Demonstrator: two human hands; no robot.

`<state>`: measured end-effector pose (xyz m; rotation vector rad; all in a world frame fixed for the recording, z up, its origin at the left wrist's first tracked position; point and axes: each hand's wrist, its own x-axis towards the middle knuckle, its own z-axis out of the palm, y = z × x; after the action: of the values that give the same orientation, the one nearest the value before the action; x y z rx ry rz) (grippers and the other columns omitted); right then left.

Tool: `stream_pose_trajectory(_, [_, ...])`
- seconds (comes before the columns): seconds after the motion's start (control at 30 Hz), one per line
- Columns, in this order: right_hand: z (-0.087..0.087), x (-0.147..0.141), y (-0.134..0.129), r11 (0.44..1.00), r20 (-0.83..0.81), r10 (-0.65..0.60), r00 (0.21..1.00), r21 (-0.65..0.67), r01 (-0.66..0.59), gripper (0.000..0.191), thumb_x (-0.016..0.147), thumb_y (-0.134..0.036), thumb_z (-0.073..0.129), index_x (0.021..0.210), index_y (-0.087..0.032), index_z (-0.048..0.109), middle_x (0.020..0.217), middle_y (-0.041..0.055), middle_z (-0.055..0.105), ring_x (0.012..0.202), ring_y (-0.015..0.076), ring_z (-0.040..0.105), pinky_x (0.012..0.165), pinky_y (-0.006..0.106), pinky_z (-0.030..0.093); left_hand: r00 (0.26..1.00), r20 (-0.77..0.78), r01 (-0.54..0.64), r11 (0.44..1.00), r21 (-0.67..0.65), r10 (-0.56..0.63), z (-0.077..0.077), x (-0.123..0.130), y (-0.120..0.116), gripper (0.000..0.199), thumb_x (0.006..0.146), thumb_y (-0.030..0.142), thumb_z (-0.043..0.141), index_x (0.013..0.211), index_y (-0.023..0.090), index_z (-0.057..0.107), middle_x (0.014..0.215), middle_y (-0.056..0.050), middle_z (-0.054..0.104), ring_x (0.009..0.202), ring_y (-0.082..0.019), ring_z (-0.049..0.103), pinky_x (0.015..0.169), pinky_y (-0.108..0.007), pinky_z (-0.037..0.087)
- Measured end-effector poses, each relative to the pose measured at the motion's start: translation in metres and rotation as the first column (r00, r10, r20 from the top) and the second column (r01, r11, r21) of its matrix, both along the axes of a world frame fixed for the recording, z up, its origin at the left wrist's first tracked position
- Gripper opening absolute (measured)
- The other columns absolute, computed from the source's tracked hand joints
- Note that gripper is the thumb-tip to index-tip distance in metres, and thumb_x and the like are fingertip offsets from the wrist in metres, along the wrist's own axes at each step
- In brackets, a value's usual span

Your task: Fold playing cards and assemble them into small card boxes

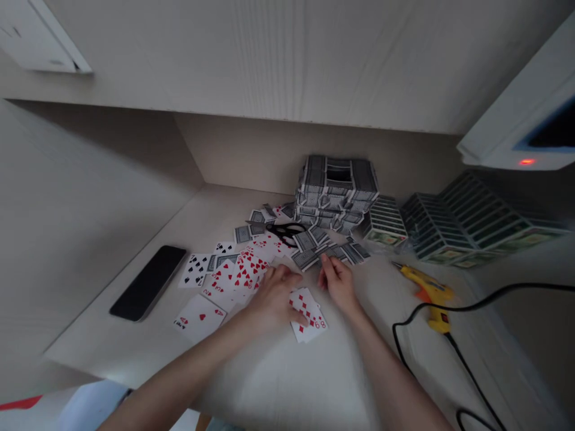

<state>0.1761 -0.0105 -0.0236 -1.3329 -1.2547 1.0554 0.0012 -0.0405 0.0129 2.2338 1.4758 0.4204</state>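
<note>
My left hand (276,296) lies palm down over playing cards, fingers apart. Its thumb rests on overlapping diamond cards (309,312), with an 8 and a 9 showing. Its fingertips are beside a spread of face-up heart cards (247,269). To the right, my right hand (338,280) has its fingers bent and drawn together; what they hold, if anything, cannot be made out. Just beyond it lie small folded pieces of patterned card (305,258). Black-handled scissors (287,230) sit behind the heart cards.
A box-like structure of folded cards (336,191) stands at the back. Wrapped card packs (467,224) are stacked at right. A yellow glue gun (431,293) with a black cable (485,293) lies on the right side. A phone (148,282) is at left. A shelf panel (278,66) overhangs the table.
</note>
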Motion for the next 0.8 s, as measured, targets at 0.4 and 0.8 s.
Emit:
stream_pose_trajectory(0.4, [0.001, 0.0, 0.0, 1.0, 0.02, 0.008, 1.0, 0.014, -0.009, 0.046, 0.08, -0.057, 0.045, 0.052, -0.02, 0.046, 0.042, -0.004, 0.048, 0.038, 0.0102, 0.043, 0.04, 0.023, 0.035, 0.997, 0.055, 0.068, 0.991, -0.116, -0.062, 0.001, 0.009, 0.012, 0.039, 0.06, 0.028, 0.073, 0.095, 0.02, 0.058, 0.087, -0.004, 0.056, 0.086, -0.021, 0.052, 0.075, -0.032, 0.044])
stream_pose_trajectory(0.8, [0.002, -0.001, 0.001, 1.0, -0.005, -0.002, 1.0, -0.01, 0.002, 0.046, 0.077, -0.06, 0.046, 0.054, -0.02, 0.045, 0.041, -0.0043, 0.047, 0.036, 0.0093, 0.042, 0.038, 0.021, 0.035, 0.976, -0.11, 0.185, 0.982, -0.045, -0.189, 0.014, 0.011, 0.008, 0.055, 0.041, 0.041, 0.081, 0.086, 0.021, 0.057, 0.096, -0.005, 0.051, 0.093, -0.027, 0.044, 0.078, -0.036, 0.035])
